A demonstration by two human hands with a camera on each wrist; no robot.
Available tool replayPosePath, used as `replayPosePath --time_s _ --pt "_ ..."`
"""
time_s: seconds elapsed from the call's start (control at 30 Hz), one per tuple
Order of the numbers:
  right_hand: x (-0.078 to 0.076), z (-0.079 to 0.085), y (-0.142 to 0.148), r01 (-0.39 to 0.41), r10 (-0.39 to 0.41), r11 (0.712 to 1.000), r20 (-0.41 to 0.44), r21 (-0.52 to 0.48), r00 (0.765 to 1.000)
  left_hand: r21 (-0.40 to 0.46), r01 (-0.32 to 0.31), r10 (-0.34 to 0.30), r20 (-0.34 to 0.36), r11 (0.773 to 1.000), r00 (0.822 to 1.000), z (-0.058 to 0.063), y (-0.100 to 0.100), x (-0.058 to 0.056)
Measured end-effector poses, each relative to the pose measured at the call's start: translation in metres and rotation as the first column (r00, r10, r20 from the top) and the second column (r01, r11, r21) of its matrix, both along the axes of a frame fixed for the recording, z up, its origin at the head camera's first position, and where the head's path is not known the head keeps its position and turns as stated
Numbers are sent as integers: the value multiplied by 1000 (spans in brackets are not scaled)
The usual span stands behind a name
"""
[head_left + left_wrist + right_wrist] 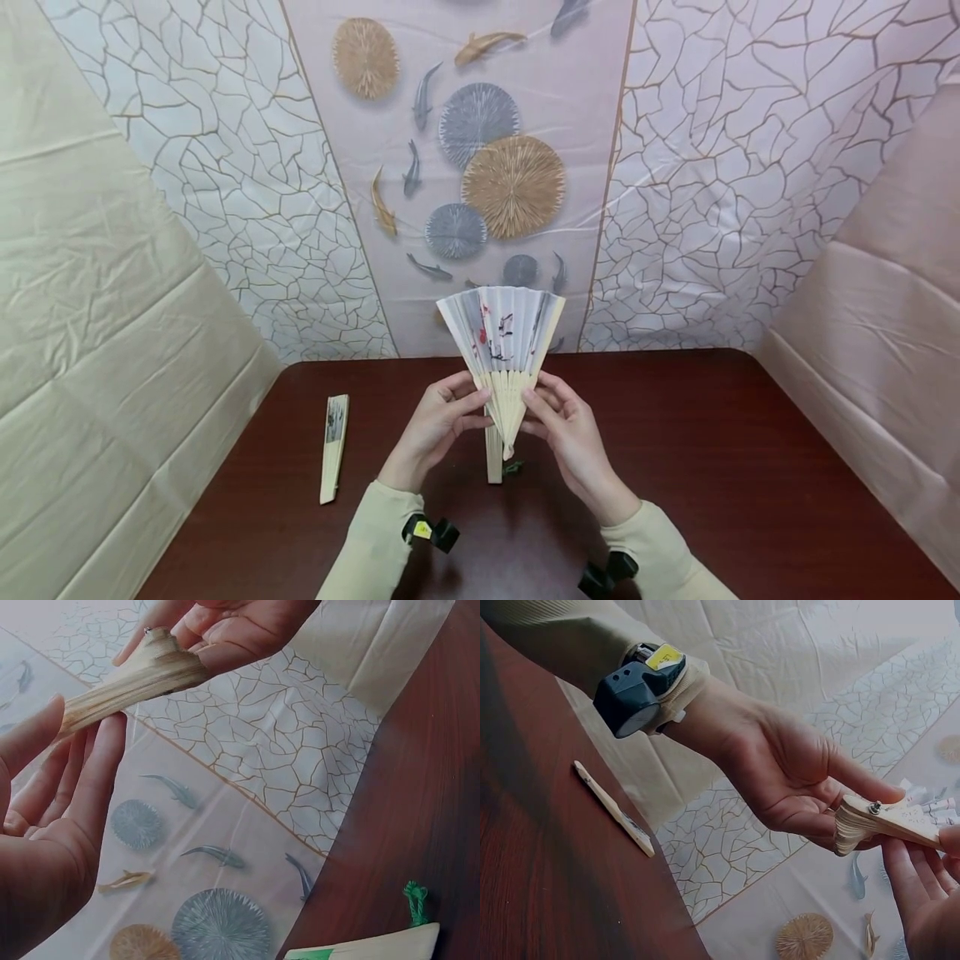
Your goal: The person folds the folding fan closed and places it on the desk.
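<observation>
A partly spread folding fan (504, 333), white with red and dark painting and pale ribs, is held upright above the table. My left hand (442, 423) pinches its left edge between thumb and fingers; my right hand (566, 429) pinches the right edge. In the right wrist view the fan's riveted foot (862, 821) points back toward the arms, its ribs stacked there. A second fan (493, 458), folded, lies on the table behind the held one, partly hidden by it. In the left wrist view this folded fan (375, 946) shows a green cord.
Another folded fan (334, 450) with a dark print lies at the left of the dark red table (675, 433). A patterned cloth (480, 183) hangs behind the table. Beige cloth walls (112, 292) stand at both sides.
</observation>
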State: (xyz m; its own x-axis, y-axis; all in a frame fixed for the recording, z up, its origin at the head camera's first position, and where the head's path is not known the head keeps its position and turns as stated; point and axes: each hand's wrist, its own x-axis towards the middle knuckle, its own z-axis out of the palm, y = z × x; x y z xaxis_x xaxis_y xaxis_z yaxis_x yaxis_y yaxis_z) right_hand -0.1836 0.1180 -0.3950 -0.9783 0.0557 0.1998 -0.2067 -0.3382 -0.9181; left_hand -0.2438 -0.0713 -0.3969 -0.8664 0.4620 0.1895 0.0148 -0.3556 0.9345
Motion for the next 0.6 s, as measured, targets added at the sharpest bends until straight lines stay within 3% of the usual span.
replayPosePath --time_s 0.3,0.6 --pt "0 -1 0 3 -3 1000 10 -13 1000 99 17 -23 51 995 998 -3 -1 0" --pt "-2 3 0 8 -8 1000 20 -17 1000 188 72 -86 70 980 994 -5 -2 -4"
